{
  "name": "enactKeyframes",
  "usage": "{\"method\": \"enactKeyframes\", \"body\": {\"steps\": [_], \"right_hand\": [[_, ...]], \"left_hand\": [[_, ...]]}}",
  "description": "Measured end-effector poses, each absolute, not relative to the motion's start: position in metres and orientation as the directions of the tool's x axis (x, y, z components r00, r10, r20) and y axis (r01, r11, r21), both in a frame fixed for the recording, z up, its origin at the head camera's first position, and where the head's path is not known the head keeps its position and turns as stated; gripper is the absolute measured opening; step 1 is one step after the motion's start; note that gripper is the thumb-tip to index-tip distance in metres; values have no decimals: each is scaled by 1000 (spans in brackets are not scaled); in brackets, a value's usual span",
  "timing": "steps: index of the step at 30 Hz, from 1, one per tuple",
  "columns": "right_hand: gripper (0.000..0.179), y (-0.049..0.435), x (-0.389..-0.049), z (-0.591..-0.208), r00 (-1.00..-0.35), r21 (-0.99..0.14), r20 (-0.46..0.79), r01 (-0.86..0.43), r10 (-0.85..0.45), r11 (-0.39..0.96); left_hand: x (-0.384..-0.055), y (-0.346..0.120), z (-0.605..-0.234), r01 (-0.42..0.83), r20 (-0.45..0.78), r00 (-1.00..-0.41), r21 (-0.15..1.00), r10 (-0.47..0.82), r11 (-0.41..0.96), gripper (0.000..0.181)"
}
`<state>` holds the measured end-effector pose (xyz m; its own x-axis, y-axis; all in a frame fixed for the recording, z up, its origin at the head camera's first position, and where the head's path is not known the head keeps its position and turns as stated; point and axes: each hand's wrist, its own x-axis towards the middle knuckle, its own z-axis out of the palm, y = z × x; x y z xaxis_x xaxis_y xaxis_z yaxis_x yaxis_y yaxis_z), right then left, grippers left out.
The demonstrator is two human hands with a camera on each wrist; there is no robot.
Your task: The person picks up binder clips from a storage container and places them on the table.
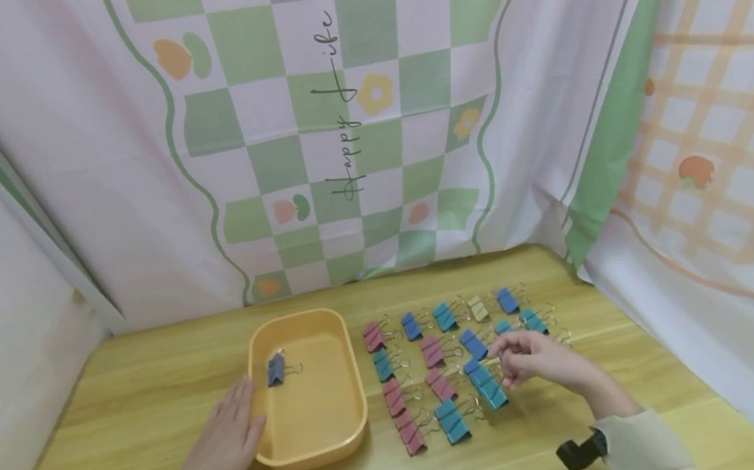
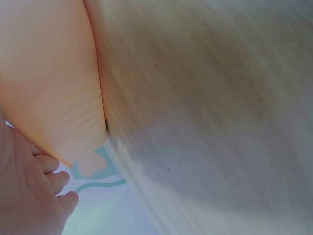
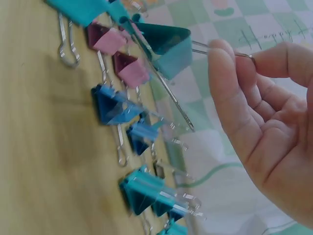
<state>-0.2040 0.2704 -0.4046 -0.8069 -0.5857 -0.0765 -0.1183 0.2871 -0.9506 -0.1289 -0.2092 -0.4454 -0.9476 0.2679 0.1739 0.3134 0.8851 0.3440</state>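
My right hand [image 1: 530, 358] pinches a wire handle of a teal binder clip [image 1: 485, 384] between thumb and fingertips. In the right wrist view that binder clip [image 3: 173, 51] hangs in the air over the others, its body pointing away from the fingers. My left hand [image 1: 221, 445] rests along the left side of a yellow plastic tray [image 1: 319, 461], fingers extended. Inside the tray lies one dark blue binder clip [image 1: 276, 369], near its left wall. From the left wrist, the hand [image 2: 29, 186] shows beside the tray's outer wall [image 2: 54, 83].
Rows of binder clips stand right of the tray, among them a pink clip [image 1: 411, 433], a teal clip [image 1: 453, 421], a blue clip [image 1: 508, 300] and a pale yellow clip [image 1: 478, 308]. A patterned curtain [image 1: 385, 144] rises behind the wooden table [image 1: 150, 382].
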Motion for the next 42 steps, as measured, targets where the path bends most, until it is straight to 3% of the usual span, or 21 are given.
{"method": "enactKeyframes", "body": {"steps": [17, 42], "right_hand": [[27, 287, -202, -438, -775, -972, -157, 10, -612, 236], [30, 289, -202, -438, -782, -926, -189, -59, -593, 373]], "left_hand": [[-128, -208, -444, 315, 172, -947, 343, 270, 885, 58], [-129, -209, -445, 307, 161, -950, 344, 266, 888, 59]]}}
